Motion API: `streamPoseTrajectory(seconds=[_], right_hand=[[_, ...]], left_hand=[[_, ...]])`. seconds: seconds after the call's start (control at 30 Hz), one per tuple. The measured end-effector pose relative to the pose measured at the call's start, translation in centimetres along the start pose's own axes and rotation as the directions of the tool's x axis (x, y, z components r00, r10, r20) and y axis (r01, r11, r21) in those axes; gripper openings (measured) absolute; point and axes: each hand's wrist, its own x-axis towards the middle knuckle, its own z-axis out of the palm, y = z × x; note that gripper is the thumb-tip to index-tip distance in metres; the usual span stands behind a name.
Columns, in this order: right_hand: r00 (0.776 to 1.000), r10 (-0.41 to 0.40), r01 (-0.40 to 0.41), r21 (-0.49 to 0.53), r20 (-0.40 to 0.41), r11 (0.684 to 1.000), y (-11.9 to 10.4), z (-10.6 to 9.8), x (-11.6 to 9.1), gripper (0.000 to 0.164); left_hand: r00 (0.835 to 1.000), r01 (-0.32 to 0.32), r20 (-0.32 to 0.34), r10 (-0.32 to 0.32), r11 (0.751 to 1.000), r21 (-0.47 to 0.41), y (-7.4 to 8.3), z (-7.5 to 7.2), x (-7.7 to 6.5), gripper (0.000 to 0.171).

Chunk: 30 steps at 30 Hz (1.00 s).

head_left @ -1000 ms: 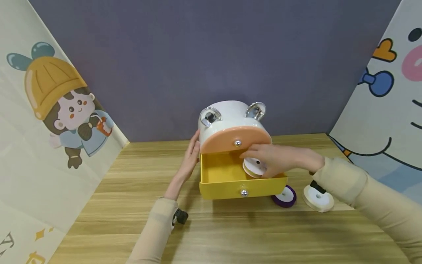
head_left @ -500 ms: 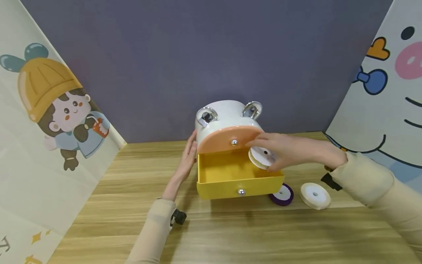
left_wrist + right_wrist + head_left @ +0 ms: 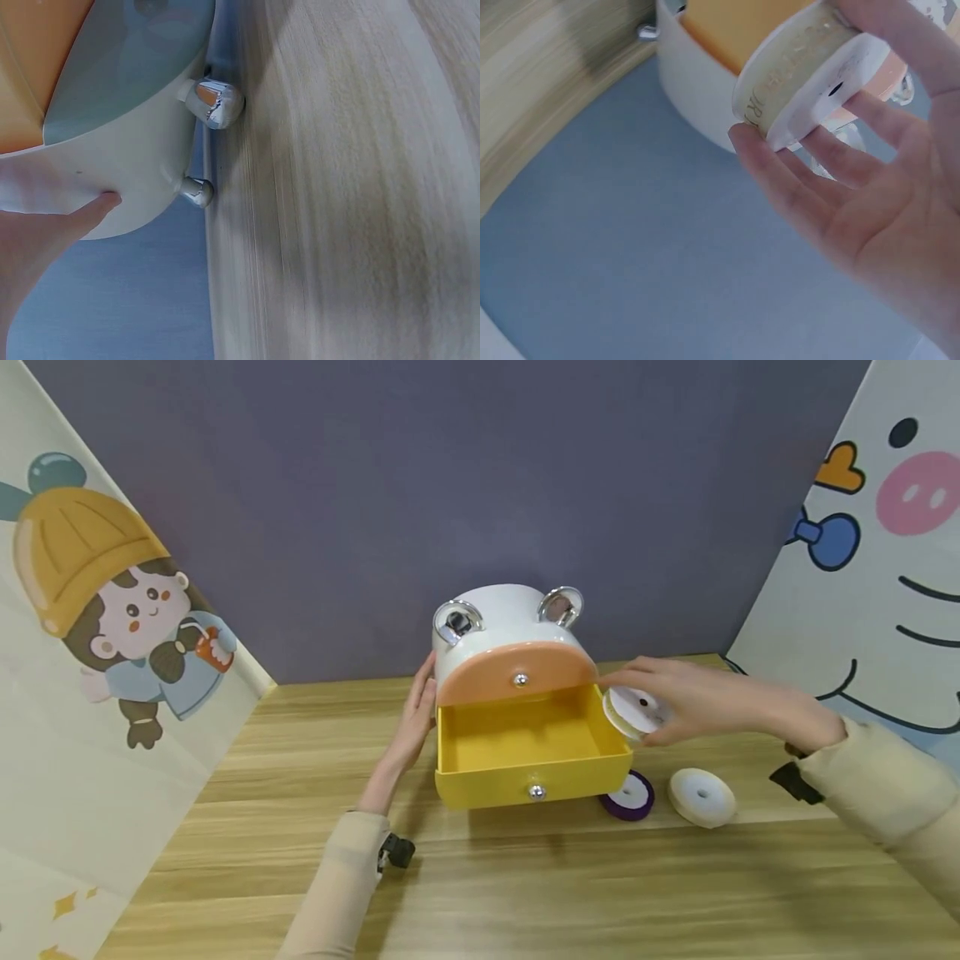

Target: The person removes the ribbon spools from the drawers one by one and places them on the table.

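Observation:
My right hand [image 3: 693,697] pinches a ribbon spool [image 3: 633,710] by its rim, beside the right wall of the pulled-out yellow drawer [image 3: 480,789]. In the right wrist view the spool [image 3: 832,79] has white sides and a cream ribbon with gold lettering. The drawer belongs to a rounded white box [image 3: 495,622] with silver ear-like rings and an orange upper drawer front [image 3: 487,675]. Against the box's left side rests my left hand [image 3: 412,722], its fingers extended. In the left wrist view its thumb [image 3: 94,211] touches the white wall.
On the wooden table [image 3: 300,835], right of the drawer, lie a purple ribbon spool [image 3: 628,795] and a cream ribbon spool [image 3: 701,797]. The purple one is partly hidden by the drawer corner. A grey panel [image 3: 375,527] stands behind the box, with printed panels on both sides.
My right hand has lifted the spool out of the yellow drawer and carried it right, past the drawer's side wall. The left hand stays against the box. The head view has shifted slightly.

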Motion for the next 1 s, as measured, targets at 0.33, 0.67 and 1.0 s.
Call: streamPoseTrajectory(seconds=[0.33, 0.67, 1.0], right_hand=[[0.999, 0.041, -0.041, 0.028, -0.008, 0.999, 2.6, 1.2, -1.3, 0.075], [0.999, 0.038, -0.039, 0.051, 0.009, 0.998, 4.0, 3.4, -2.9, 0.077], [0.998, 0.012, -0.017, 0.089, 0.060, 0.996, 4.2, 6.9, -5.0, 0.076]], left_hand=[[1.000, -0.006, -0.016, 0.006, 1.000, 0.020, -0.6, -0.1, -0.1, 0.048], [0.999, 0.038, 0.002, -0.038, 0.999, 0.023, 2.6, 0.4, -1.1, 0.051], [0.999, 0.040, 0.003, -0.040, 0.999, 0.029, 2.7, 0.6, -1.2, 0.051]])
